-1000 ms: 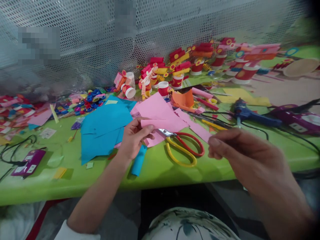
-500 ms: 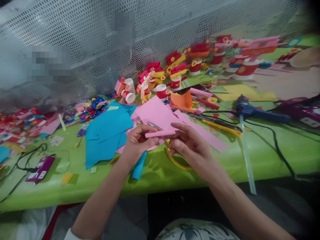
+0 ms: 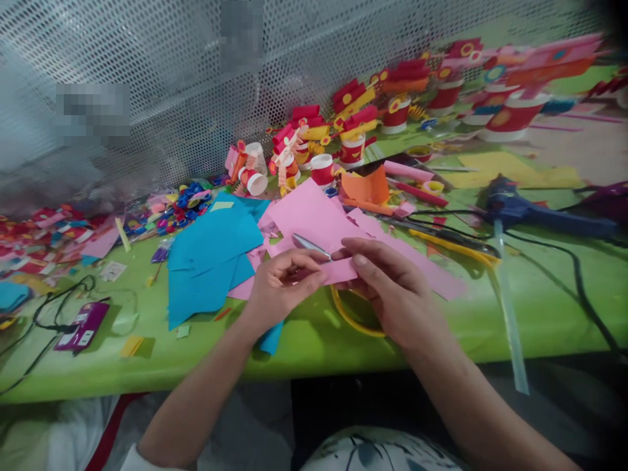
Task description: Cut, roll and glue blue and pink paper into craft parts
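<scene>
Between my two hands is a small pink paper strip point(image 3: 339, 271), raised a little above the table. My left hand point(image 3: 279, 281) pinches its left end between thumb and fingers. The right end sits in the closed thumb and fingers of my right hand point(image 3: 392, 284). Scissors with metal blades point(image 3: 310, 246) and a yellow handle point(image 3: 350, 315) lie under and behind the hands, partly covered by them. Behind the strip lies a large pink sheet point(image 3: 314, 212), and blue sheets point(image 3: 213, 248) spread out to the left.
A blue hot glue gun point(image 3: 534, 212) with a clear glue stick point(image 3: 510, 314) rests at the right, its cable trailing. Red-and-white paper cup models point(image 3: 353, 150) stand along the perforated metal panel point(image 3: 186, 85). At the left are a purple power strip point(image 3: 82, 327) and coloured scraps point(image 3: 53, 235).
My right hand has closed in on the strip's right end and now grips it. The strip has tilted to show a wider face. The view has shifted slightly.
</scene>
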`<state>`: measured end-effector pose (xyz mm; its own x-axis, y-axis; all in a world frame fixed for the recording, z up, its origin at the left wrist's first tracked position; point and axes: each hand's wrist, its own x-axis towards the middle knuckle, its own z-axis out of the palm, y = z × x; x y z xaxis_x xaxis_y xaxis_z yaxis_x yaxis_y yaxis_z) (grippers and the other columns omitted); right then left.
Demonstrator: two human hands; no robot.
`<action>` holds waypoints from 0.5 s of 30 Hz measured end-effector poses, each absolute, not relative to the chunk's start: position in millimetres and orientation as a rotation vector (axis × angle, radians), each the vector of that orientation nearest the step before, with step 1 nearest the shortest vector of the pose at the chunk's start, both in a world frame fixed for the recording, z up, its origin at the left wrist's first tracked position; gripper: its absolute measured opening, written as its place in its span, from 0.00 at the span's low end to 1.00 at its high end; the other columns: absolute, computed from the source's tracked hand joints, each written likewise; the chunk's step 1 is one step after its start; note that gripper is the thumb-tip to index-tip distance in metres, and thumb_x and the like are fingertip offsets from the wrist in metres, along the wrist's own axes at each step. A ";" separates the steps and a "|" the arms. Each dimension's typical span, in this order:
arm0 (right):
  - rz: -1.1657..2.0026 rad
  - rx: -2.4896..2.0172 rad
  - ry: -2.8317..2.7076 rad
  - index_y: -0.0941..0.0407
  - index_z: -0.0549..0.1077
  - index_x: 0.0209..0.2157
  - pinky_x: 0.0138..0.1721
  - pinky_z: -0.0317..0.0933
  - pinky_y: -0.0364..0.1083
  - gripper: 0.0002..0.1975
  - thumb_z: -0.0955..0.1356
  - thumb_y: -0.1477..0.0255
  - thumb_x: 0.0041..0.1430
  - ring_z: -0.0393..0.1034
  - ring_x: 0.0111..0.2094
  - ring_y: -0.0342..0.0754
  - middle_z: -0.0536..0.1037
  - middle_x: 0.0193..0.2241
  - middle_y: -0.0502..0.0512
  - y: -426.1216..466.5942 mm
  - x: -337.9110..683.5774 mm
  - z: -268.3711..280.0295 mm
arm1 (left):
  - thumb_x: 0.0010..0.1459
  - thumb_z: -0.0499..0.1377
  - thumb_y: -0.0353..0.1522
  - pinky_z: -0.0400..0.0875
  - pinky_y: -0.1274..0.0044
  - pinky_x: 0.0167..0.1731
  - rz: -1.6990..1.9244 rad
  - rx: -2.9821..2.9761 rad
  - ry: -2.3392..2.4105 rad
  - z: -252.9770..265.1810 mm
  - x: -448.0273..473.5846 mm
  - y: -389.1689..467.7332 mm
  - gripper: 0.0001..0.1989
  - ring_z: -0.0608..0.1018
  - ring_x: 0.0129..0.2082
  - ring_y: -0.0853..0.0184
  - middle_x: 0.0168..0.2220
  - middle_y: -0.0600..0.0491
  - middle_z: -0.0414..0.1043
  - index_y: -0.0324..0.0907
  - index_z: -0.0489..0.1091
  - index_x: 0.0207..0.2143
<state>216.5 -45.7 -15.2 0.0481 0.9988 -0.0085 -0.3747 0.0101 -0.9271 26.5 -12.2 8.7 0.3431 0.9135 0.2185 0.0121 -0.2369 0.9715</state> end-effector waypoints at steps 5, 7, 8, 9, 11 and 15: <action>1.261 -0.983 -0.953 0.46 0.80 0.48 0.43 0.76 0.47 0.14 0.75 0.59 0.61 0.78 0.41 0.46 0.83 0.46 0.52 -44.0 213.6 -17.4 | 0.53 0.74 0.33 0.77 0.76 0.40 0.989 1.386 0.850 7.5 26.6 -8.6 0.13 0.82 0.40 0.65 0.40 0.49 0.82 0.41 0.77 0.38; 1.193 -0.988 -0.984 0.45 0.79 0.48 0.43 0.76 0.47 0.13 0.74 0.59 0.63 0.78 0.43 0.47 0.82 0.48 0.51 -47.0 213.8 -14.7 | 0.52 0.74 0.33 0.77 0.78 0.38 1.007 1.368 0.845 7.4 23.9 -6.3 0.13 0.81 0.38 0.67 0.38 0.51 0.81 0.41 0.78 0.39; 1.141 -1.005 -1.002 0.45 0.79 0.48 0.44 0.76 0.48 0.12 0.73 0.59 0.64 0.77 0.45 0.48 0.82 0.49 0.51 -49.9 214.6 -12.6 | 0.52 0.74 0.33 0.77 0.78 0.37 1.043 1.330 0.845 7.6 21.8 -4.8 0.13 0.81 0.36 0.69 0.37 0.52 0.81 0.41 0.78 0.39; 1.083 -1.037 -1.032 0.45 0.79 0.48 0.46 0.76 0.49 0.12 0.73 0.59 0.65 0.77 0.46 0.48 0.81 0.50 0.52 -53.7 216.1 -10.2 | 0.50 0.75 0.32 0.77 0.79 0.36 1.089 1.270 0.849 8.1 19.5 -3.0 0.13 0.80 0.34 0.70 0.36 0.53 0.80 0.42 0.78 0.38; 0.956 -1.140 -1.147 0.45 0.79 0.49 0.47 0.75 0.52 0.12 0.71 0.59 0.66 0.78 0.45 0.50 0.81 0.48 0.53 -62.9 220.9 -5.9 | 0.48 0.74 0.31 0.79 0.78 0.34 1.168 1.117 0.873 10.9 14.0 0.5 0.14 0.80 0.30 0.72 0.34 0.56 0.79 0.42 0.77 0.37; 0.509 -1.259 -1.608 0.48 0.78 0.47 0.43 0.75 0.53 0.09 0.69 0.63 0.68 0.78 0.41 0.52 0.81 0.44 0.56 -79.7 233.9 -4.9 | 0.45 0.71 0.30 0.78 0.76 0.28 1.149 0.908 0.905 21.3 4.2 3.8 0.17 0.82 0.28 0.67 0.31 0.56 0.79 0.43 0.73 0.38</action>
<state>233.9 -79.7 -4.9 0.0314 0.8977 0.4394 0.4814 0.3717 -0.7938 4.2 3.8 21.3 0.1695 0.9788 -0.1147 -0.3414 0.1675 0.9249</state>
